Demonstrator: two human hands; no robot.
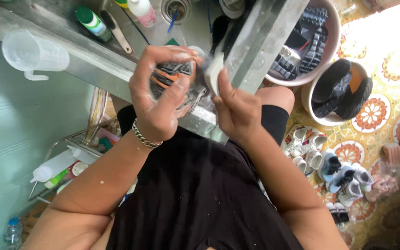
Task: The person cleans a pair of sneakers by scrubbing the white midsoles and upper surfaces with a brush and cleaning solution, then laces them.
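Observation:
My left hand (160, 95), with a silver chain bracelet on the wrist, is wrapped around a black, grey and orange shoe (174, 76) held above the edge of a steel sink counter (93, 58). My right hand (237, 111) grips a white sponge-like pad (214, 69) pressed against the shoe's side. Soap flecks cover both hands. Most of the shoe is hidden by my fingers.
A clear measuring jug (33, 53), a green-capped bottle (93, 22), a brush (116, 32) and a pink bottle (143, 10) stand on the sink counter. Two basins (334, 34) on the patterned floor hold black shoes. Several small shoes (329, 166) lie at right. A wire rack (70, 157) holds bottles.

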